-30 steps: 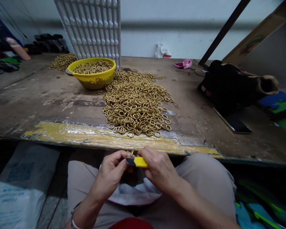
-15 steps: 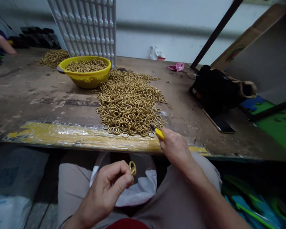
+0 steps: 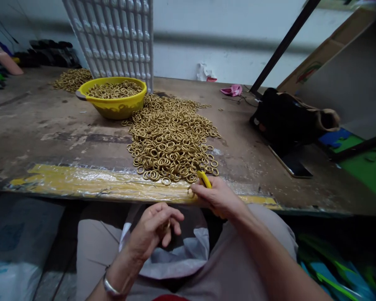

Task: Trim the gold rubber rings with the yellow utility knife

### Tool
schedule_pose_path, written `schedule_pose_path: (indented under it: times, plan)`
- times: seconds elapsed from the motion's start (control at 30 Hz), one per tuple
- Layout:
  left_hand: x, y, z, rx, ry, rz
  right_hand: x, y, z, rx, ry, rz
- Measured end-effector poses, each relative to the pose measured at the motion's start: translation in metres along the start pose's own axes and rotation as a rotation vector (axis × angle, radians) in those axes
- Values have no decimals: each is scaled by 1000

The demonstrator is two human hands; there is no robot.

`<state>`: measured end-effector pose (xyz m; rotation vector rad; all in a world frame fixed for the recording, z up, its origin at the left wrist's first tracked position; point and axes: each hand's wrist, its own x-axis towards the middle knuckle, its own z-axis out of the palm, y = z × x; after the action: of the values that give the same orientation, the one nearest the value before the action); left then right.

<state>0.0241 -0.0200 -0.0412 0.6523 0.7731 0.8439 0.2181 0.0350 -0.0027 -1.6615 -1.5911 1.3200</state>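
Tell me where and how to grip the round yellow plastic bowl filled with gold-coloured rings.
I'd come from the front left and grip the grey-tipped lug of the bowl, fingers under its jutting edge. The walls flare outward there, while the heap of loose rings crowds the right side and a ridged grey panel stands behind.

Gold rings (image 3: 172,138) lie heaped on the worn table (image 3: 50,125), a yellow cutter (image 3: 204,179) tilted at the heap's near edge.

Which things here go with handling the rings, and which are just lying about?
Likely in use:
gold-coloured metal rings
yellow dark-bladed cutter
round yellow basin
open white bag

Likely lying about:
flat black phone
crumpled pink cloth
black fabric bundle
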Motion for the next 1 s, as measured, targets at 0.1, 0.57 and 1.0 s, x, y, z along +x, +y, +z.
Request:
schedule_pose_path:
  times: [0.1,0.57,1.0]
  plan:
    - [0,-5,9,208,168,140,-8,-5,12,357,-173,128]
    - [1,-3,17,272,252,154,-30,1,29,-183,-14,-271]
    - [-19,6,19,303,122,144,-24,4,14,-1062,156,-129]
